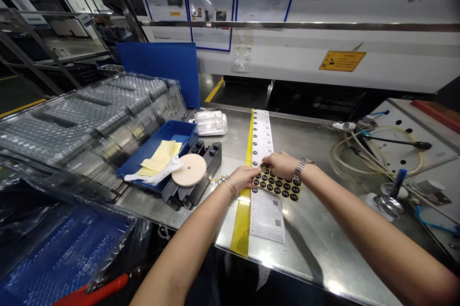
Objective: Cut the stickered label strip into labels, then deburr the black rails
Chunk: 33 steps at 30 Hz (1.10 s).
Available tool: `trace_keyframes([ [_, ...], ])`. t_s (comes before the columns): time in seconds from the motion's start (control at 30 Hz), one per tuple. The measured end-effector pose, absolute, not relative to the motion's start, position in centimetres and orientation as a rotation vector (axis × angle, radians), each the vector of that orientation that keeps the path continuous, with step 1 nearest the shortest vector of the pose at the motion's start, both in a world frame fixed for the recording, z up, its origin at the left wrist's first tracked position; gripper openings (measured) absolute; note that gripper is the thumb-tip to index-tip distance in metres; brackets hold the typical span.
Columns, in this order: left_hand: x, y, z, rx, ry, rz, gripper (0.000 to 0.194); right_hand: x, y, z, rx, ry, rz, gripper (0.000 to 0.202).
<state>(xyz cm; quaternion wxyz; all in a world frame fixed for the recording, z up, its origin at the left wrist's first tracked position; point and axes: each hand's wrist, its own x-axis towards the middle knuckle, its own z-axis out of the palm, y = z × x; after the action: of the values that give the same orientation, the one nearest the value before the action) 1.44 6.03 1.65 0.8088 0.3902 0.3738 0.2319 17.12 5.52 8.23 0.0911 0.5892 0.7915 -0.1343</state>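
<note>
Red tool [98, 291] lies nearest, lower left; one blue bin [129, 164], then one beige disc [189, 170]. Left hand [244, 177] pinches one yellow sheet [276, 184] of round black stickers over a white label strip [266, 219] ending short of the worktop's [309, 234] front edge. Right hand [282, 164], fingers bunched, grip unclear, meets the sheet's top.

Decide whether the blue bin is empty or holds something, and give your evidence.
Holding something: yellow sheets and crumpled white material lie in and over the blue bin.
</note>
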Motion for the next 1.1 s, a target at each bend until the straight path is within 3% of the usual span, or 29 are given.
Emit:
trace_keyframes([
  [0.17, 1.9, 6.0, 1.2, 0.825, 0.849, 0.506, 0.018, 16.7, 5.3, 7.5, 1.832, 2.436, -0.365, 0.009],
  [0.27, 2.4, 6.2, 0.5, 0.815, 0.904, 0.527, 0.02, 16.2, 4.1, 6.8, 2.041, 2.498, -0.227, 0.023],
  [0.4, 2.7, 6.2, 0.1, 0.799, 0.932, 0.558, 0.019, 15.9, 2.0, 5.5, 2.307, 2.53, -0.065, 0.026],
  [0.67, 2.4, 5.8, 0.5, 0.812, 0.917, 0.626, 0.012, 15.8, 1.0, 3.0, 2.467, 2.569, -0.273, 0.022],
  [0.9, 2.3, 5.5, 0.3, 0.887, 0.931, 0.683, 0.016, 16.2, 1.4, 3.0, 2.552, 2.551, -0.556, 0.019],
  [1.1, 2.3, 5.6, 0.1, 0.91, 0.919, 0.668, 0.022, 16.0, 1.2, 3.1, 2.643, 2.51, -0.6, 0.016],
])
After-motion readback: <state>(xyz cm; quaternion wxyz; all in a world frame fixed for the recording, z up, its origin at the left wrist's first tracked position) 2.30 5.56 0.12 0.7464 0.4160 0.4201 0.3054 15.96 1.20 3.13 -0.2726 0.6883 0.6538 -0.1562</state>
